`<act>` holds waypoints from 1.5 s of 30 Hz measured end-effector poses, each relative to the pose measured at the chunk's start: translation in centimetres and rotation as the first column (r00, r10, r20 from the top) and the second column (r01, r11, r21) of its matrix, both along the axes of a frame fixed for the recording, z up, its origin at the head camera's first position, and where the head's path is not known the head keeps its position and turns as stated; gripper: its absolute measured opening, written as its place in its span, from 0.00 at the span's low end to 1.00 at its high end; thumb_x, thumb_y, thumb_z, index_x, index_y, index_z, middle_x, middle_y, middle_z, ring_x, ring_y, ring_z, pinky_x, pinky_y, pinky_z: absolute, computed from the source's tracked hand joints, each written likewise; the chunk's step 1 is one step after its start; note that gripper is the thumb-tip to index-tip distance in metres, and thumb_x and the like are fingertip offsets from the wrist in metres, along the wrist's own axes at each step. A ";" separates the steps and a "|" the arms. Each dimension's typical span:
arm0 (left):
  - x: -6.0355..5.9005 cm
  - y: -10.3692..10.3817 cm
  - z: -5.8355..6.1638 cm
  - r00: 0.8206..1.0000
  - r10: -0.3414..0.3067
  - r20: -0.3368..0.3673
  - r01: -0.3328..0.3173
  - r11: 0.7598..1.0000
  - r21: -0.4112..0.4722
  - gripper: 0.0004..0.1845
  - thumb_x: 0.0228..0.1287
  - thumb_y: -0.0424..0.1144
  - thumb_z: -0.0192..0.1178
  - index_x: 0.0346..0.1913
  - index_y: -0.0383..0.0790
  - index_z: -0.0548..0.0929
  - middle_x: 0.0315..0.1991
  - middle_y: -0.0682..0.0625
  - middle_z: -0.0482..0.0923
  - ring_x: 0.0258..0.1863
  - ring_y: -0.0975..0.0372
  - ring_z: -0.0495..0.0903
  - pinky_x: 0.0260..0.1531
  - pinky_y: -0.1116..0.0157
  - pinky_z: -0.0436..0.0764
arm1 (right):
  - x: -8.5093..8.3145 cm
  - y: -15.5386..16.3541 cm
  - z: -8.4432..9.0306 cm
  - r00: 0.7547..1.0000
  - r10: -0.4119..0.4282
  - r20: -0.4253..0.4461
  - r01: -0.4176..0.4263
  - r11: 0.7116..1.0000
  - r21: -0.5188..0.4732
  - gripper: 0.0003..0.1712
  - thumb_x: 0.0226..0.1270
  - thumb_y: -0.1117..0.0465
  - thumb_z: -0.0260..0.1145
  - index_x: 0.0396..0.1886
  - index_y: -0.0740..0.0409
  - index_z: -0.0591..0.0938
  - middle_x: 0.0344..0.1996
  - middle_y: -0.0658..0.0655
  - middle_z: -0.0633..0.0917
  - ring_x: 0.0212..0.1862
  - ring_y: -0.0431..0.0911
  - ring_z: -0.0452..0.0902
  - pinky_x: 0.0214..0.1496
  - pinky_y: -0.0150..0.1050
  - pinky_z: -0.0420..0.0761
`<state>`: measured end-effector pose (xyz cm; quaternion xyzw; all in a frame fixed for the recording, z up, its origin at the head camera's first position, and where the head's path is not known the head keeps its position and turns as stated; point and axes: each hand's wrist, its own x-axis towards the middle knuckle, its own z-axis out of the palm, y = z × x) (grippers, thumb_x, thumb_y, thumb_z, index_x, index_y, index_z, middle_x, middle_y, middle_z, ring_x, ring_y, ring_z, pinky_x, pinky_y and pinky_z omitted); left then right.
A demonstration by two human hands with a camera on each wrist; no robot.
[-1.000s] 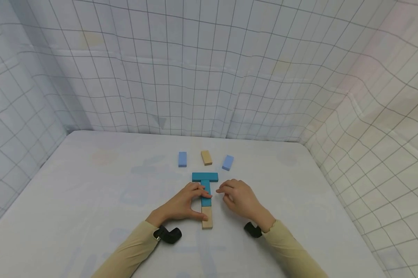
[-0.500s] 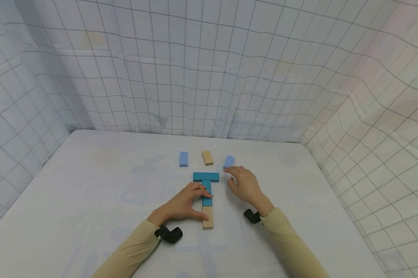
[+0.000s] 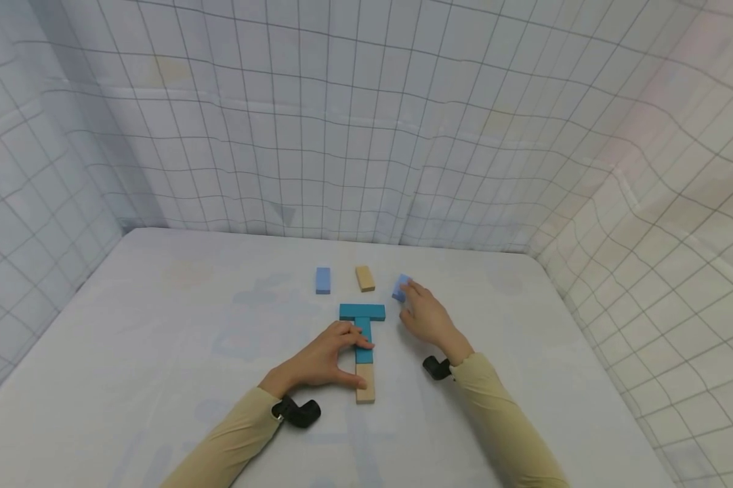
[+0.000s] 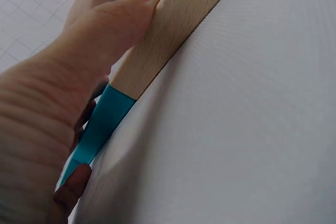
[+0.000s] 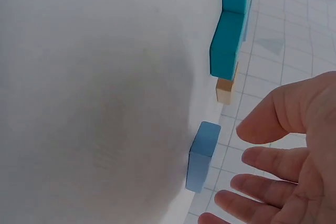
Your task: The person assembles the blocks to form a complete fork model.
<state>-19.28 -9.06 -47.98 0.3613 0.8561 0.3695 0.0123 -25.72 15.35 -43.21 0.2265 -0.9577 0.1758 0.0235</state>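
In the head view, teal blocks form a T shape: a crossbar (image 3: 362, 312) and a stem (image 3: 363, 350). A pale wooden block (image 3: 365, 392) continues the stem toward the person. My left hand (image 3: 320, 358) rests on this column, its thumb on the wooden block and its fingers over the teal stem. In the left wrist view the thumb lies along the wooden block (image 4: 170, 32). My right hand (image 3: 429, 315) reaches over a light blue block (image 3: 399, 291), partly covering it. The right wrist view shows its spread fingers beside that blue block (image 5: 202, 156), with a gap between.
Beyond the crossbar, another light blue block (image 3: 323, 280) and a tan wooden block (image 3: 364, 278) lie apart on the white-covered table (image 3: 177, 339). A grid-patterned white curtain (image 3: 318, 135) stands behind the table and along both sides.
My right hand has moved forward from beside the teal stem to above the right-hand light blue block. My left hand stays in place on the column.
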 end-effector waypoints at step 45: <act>0.0 -0.1 -0.2 1.000 -0.002 -0.025 0.002 1.000 0.003 0.34 0.44 0.64 0.66 0.55 0.53 0.78 0.57 0.53 0.67 0.62 0.59 0.61 0.59 0.53 0.66 | -0.5 -0.6 -0.3 0.998 -0.008 0.067 0.005 0.999 0.052 0.24 0.66 0.63 0.53 0.60 0.68 0.72 0.62 0.66 0.70 0.63 0.57 0.66 0.64 0.49 0.65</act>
